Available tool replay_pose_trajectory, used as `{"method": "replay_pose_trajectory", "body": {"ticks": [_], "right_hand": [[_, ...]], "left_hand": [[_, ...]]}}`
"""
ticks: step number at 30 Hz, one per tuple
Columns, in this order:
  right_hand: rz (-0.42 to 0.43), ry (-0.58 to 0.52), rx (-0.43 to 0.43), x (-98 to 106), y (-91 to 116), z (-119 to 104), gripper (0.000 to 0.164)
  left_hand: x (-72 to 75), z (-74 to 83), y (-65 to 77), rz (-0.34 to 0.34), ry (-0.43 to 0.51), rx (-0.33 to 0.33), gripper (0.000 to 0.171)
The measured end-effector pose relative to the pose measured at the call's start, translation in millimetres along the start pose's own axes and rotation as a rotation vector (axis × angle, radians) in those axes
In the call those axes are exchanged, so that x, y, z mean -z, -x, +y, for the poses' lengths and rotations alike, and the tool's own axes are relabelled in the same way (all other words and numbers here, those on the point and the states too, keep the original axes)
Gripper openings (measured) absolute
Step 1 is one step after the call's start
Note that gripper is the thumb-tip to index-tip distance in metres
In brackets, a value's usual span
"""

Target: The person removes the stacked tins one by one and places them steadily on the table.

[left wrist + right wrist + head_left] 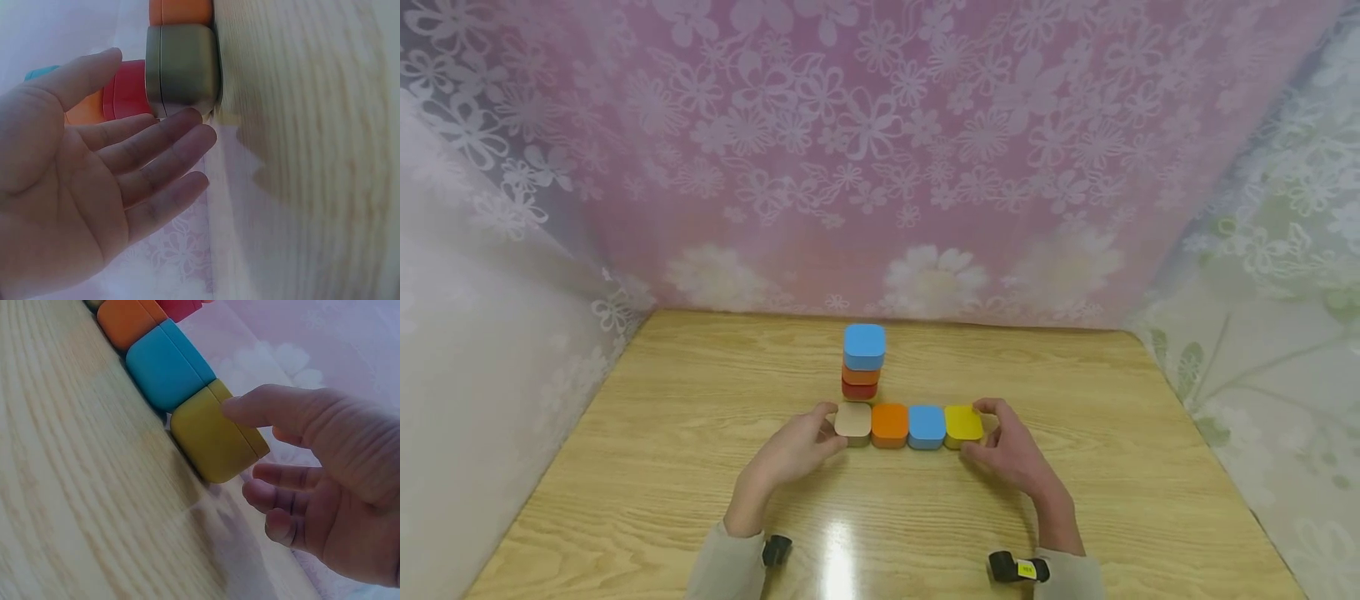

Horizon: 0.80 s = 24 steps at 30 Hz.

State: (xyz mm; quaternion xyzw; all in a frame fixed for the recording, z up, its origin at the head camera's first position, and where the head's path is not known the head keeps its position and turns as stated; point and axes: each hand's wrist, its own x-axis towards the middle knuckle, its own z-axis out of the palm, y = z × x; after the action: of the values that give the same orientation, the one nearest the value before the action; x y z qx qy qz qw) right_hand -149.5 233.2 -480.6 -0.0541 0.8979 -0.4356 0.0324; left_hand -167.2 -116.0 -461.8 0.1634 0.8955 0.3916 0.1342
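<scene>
Four-sided boxes with rounded corners and lid seams stand in a row, touching: a beige box [853,423], an orange box [890,426], a blue box [927,427] and a yellow box [963,426]. At the row's left end, my left hand [797,446] has its thumb and forefinger about the beige box's corners. In the left wrist view its fingers [165,156] are nearly straight, and the thumb appears apart from the box. My right hand [1011,446] pinches the yellow box between thumb and forefinger; in the right wrist view the thumb lies over its lid seam.
Behind the beige box stands a stack: a red box [859,390] at the bottom, an orange one [861,375] in between, a blue one [864,343] on top. The wooden table [662,433] meets a pink flowered curtain [880,208] at the back, with pale flowered cloth on both sides.
</scene>
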Motion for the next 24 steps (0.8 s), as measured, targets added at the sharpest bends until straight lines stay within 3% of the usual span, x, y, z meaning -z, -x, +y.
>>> {"method": "replay_pose_trajectory", "body": {"ticks": [12,24], "right_hand": [[0.034,-0.014,0.027,1.6,0.7,2.9,0.06],[0.06,-0.054,0.019,4.0,3.6,3.4,0.055]], "left_hand": [[-1.8,-1.4,0.2,0.01,0.007,0.035,0.058],[-2.3,0.0,-3.0,0.001,0.019,0.023,0.058]]}}
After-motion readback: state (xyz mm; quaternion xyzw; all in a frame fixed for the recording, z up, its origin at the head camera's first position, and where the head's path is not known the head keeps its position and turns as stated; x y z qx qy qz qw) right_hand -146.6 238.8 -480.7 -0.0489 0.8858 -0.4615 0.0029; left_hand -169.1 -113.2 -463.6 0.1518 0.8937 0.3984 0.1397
